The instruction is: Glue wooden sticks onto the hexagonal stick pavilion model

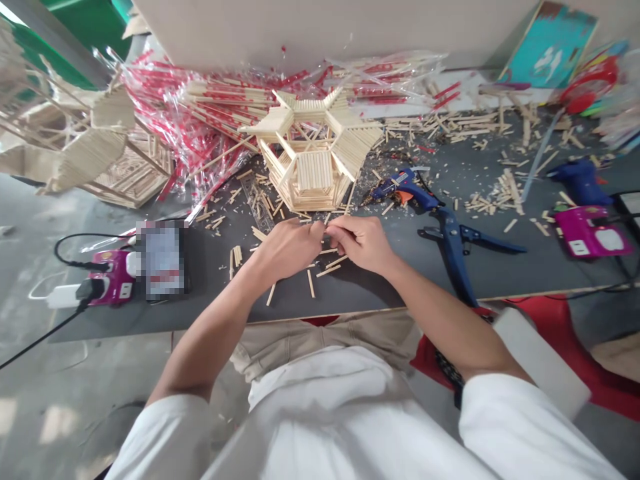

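My left hand (295, 245) and my right hand (361, 241) meet over the near part of the table, fingertips almost touching. Both are closed in a pinch, and the fingers hide what lies between them. Short wooden sticks (311, 283) are scattered on the dark tabletop beneath and around them. Just beyond stands a lantern-like frame (314, 171) built of pale sticks, with slatted panels flaring out at its top. To the right of my right hand rest a blue glue gun (407, 187) and a blue-handled cutter (453, 243).
Plastic-wrapped bundles of sticks (220, 100) line the back. At left are a larger stick structure (95, 147), a phone (163, 259) and a purple power strip (116, 277). Another purple socket block (593, 232) and a second blue glue gun (580, 180) lie at right.
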The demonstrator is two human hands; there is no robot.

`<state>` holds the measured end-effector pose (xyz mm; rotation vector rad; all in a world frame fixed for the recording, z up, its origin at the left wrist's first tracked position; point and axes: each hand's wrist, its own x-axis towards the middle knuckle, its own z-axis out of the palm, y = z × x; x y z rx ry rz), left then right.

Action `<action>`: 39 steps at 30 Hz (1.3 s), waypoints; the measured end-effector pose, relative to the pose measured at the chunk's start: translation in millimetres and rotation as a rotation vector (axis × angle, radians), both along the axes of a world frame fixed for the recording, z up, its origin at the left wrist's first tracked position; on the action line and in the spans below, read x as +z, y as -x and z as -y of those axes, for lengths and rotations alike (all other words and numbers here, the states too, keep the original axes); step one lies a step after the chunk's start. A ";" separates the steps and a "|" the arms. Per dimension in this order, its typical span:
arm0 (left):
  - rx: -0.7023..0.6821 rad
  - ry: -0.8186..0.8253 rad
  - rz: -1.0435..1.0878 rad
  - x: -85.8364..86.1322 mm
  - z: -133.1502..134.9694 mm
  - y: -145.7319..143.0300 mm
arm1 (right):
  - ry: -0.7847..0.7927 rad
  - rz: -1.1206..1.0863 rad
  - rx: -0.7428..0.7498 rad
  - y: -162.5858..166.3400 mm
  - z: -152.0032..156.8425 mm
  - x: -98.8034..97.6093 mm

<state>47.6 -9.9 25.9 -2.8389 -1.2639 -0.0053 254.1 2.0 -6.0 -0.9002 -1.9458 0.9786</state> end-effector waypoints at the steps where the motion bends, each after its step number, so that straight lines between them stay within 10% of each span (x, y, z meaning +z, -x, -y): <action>1: 0.000 0.015 -0.002 1.1 -0.2 0.0 | 0.002 -0.006 -0.006 0.7 0.4 -0.2; 31: 0.093 0.023 0.338 -3.9 -8.0 30.7 | 0.060 0.003 -0.159 -9.2 1.2 10.1; 39: 0.075 -0.008 0.291 -9.1 -8.6 32.6 | -0.217 0.587 -0.730 -139.1 50.3 22.2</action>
